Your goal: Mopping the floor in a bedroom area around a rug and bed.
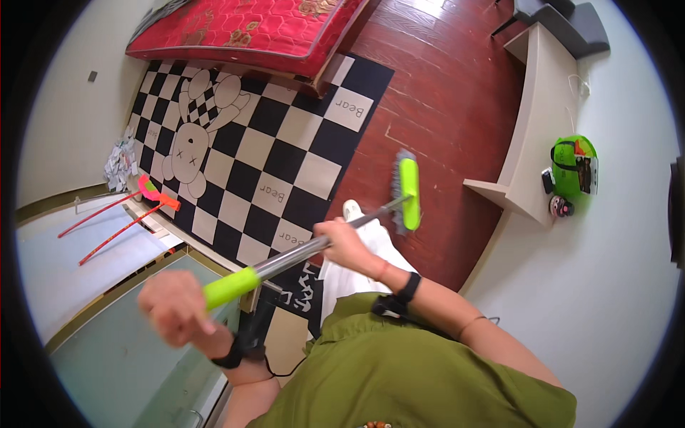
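Both my hands are on a long-handled floor brush with a grey metal pole (296,255). Its bright green head (409,194), with grey bristles along the left side, is over the reddish-brown wood floor. My left hand (175,307), a little blurred, is closed round the end of the green grip (232,287). Further down the pole, my right hand (346,246) wraps the metal part. Whether the bristles press on the floor, I cannot tell.
A black-and-white checkered mat (285,143) lies left of the brush, below a red mattress (242,32). To the right stands a long pale desk (524,135) with a green bag (571,167) near its end. Two red-handled tools (121,232) lean at the left.
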The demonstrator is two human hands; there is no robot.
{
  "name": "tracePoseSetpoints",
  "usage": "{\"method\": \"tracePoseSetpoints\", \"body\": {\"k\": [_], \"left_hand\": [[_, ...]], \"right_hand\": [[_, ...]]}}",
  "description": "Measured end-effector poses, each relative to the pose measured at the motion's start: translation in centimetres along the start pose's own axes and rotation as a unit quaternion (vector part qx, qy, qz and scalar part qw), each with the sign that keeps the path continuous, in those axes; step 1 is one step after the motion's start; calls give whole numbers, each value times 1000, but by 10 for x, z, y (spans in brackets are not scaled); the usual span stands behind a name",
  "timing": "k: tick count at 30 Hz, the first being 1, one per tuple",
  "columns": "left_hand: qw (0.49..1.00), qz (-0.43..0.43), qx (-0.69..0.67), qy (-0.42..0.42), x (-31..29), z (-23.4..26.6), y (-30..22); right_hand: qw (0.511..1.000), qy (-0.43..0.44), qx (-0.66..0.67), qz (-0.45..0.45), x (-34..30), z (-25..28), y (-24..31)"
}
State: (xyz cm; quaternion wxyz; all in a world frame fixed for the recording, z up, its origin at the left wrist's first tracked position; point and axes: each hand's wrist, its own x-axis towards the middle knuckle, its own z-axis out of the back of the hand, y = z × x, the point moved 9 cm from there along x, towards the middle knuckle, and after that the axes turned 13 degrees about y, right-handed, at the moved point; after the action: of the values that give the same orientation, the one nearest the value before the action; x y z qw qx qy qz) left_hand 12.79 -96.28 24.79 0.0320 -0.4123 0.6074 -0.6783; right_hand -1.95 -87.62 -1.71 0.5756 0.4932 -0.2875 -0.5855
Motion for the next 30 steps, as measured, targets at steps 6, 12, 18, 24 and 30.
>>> {"method": "tracePoseSetpoints", "body": {"k": [6,12,18,24,30], "left_hand": [[922,337,-143,126,-33,-146,197],[846,437,-175,253,-106,-308,279],[877,432,-113,176,-104,-261,251],[929,361,61,52,-60,-155,101],[953,179,240,-35,-15,-181,-21]], "right_hand": [[970,-134,-78,-186,-148,69,-165],[944,-103,-87,-302,-287,74,-297],[962,-105,-96,-233,-245,50,-279],[992,-102,-45,-63,-115,8,-141],[994,-74,21,83,-41,-10,-16]]}}
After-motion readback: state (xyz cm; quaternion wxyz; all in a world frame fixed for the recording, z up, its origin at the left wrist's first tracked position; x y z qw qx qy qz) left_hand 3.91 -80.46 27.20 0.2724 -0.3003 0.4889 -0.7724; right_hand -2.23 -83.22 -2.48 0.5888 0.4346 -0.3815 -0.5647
